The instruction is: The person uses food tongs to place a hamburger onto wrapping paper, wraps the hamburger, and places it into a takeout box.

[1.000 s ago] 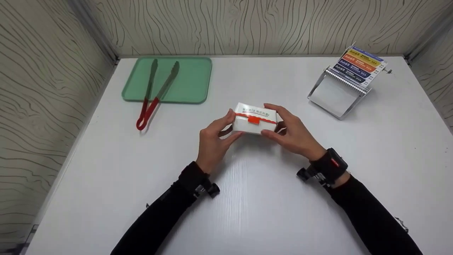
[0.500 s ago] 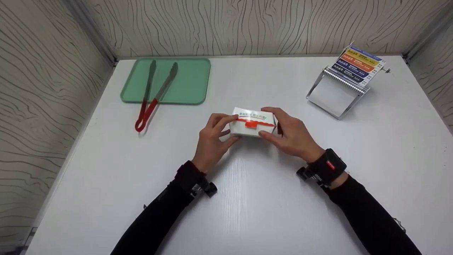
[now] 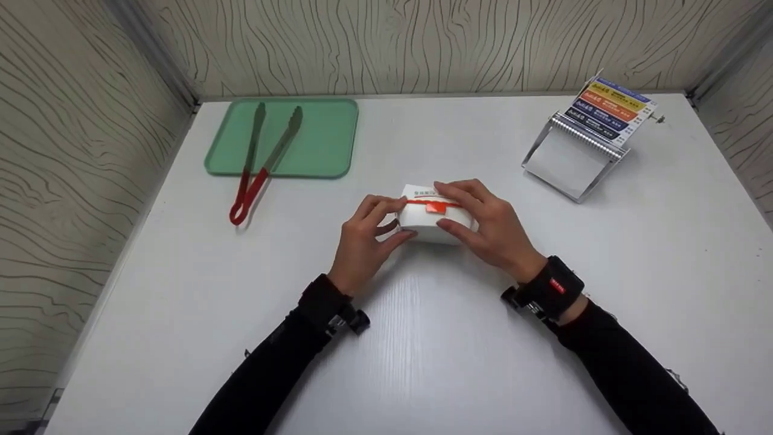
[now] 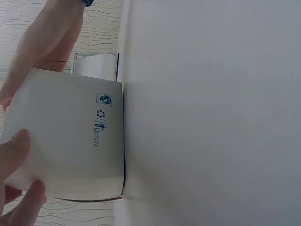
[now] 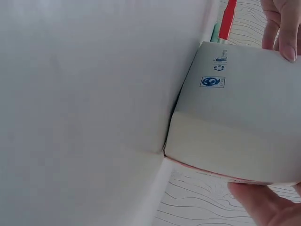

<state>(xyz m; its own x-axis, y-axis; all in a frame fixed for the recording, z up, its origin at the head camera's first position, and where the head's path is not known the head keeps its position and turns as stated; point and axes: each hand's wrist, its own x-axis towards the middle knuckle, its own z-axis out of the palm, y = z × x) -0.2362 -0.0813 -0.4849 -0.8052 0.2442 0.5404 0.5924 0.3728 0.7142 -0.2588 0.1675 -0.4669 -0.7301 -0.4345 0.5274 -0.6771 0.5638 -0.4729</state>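
Note:
A small white paper takeaway box [image 3: 423, 219] with a wavy orange line and an orange tab stands on the white table between the hands. My left hand [image 3: 361, 237] pinches its left end, a finger on the top edge and the thumb low at the front. The right hand [image 3: 498, 226] holds the right end, fingers over the top and thumb on the front, covering part of the print. In the left wrist view, the box's plain face [image 4: 66, 136] carries small blue marks. The right wrist view shows that box [image 5: 225, 103] with its lower edge close to the tabletop.
At the back left lies a green tray [image 3: 329, 142], with red-handled metal tongs [image 3: 256, 188] resting across its front rim. A metal dispenser [image 3: 622, 154] bearing a printed sheet of coloured stripes [image 3: 610, 112] stands at the back right. Patterned wall panels [image 3: 392, 48] enclose the table.
The box has tipped so more of its lower front shows. My right fingers have slid from its far right edge onto the top. Earlier, the left index finger shifted onto the top edge.

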